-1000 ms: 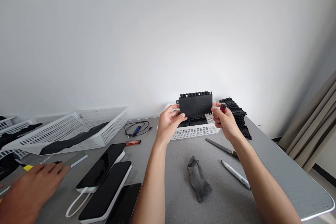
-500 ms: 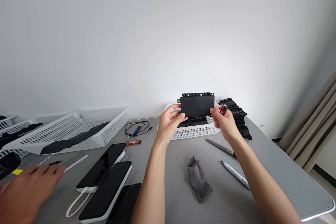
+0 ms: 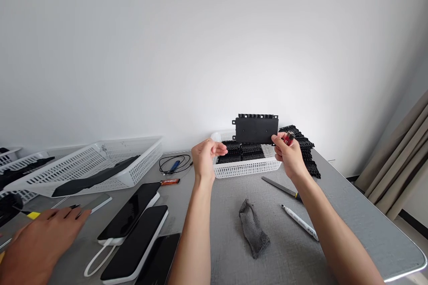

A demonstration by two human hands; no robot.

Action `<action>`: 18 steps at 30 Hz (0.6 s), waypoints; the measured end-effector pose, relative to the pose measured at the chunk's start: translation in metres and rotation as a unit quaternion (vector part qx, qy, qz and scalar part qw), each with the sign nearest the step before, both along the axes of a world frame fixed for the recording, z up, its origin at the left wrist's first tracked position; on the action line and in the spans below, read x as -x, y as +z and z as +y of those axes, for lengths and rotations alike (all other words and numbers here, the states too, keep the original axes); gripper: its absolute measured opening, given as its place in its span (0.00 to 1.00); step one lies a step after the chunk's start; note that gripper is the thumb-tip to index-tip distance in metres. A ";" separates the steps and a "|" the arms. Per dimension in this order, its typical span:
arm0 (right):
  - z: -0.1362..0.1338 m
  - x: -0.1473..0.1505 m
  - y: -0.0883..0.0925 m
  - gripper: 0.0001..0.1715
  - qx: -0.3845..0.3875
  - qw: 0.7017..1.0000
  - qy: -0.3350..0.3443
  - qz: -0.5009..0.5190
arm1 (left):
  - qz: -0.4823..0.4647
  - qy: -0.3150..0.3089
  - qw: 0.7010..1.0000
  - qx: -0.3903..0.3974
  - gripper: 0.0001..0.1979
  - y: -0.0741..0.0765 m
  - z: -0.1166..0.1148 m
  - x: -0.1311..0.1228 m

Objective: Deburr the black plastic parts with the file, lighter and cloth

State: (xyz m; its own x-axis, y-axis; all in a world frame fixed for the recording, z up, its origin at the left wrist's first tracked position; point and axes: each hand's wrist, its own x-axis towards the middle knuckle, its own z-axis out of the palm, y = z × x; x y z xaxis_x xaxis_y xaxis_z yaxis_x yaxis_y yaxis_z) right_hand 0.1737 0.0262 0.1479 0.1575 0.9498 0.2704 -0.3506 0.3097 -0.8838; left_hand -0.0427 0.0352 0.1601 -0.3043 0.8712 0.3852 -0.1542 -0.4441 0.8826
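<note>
Across the counter point(image 3: 361, 222), both forearms point(image 3: 197, 227) extend forward, converging slightly. In view above the white perforated basket point(image 3: 247, 170), the black plastic panel point(image 3: 257, 129) stands upright, its lower right corner pinched by the right hand point(image 3: 288, 156). The left hand point(image 3: 204, 156) (fingers loosely parted, pointing right) is clear of the panel. The right hand also holds a small red-and-black item point(image 3: 289, 138).

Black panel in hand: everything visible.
The black panel is a matte rectangle, apparently plastic, with a scalloped top edge, small holed tabs at left and top right, and two round marks on its face. It is held upright above the white basket, face toward the camera; the right hand pinches its lower right corner, while the left hand is apart.
</note>
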 end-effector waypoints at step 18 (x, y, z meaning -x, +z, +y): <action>0.000 -0.002 0.002 0.19 0.032 0.999 0.037 -0.009 | 0.170 -0.031 0.982 -0.078 0.20 -0.011 0.007 -0.006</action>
State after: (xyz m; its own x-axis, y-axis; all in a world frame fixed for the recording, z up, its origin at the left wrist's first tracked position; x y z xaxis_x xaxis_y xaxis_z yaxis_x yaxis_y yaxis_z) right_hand 0.1756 0.0258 0.1501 0.0822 0.9741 0.2105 -0.3538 0.2260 -0.9076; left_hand -0.0371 0.0425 0.1493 -0.0837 0.8065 0.5853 0.1070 -0.5767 0.8099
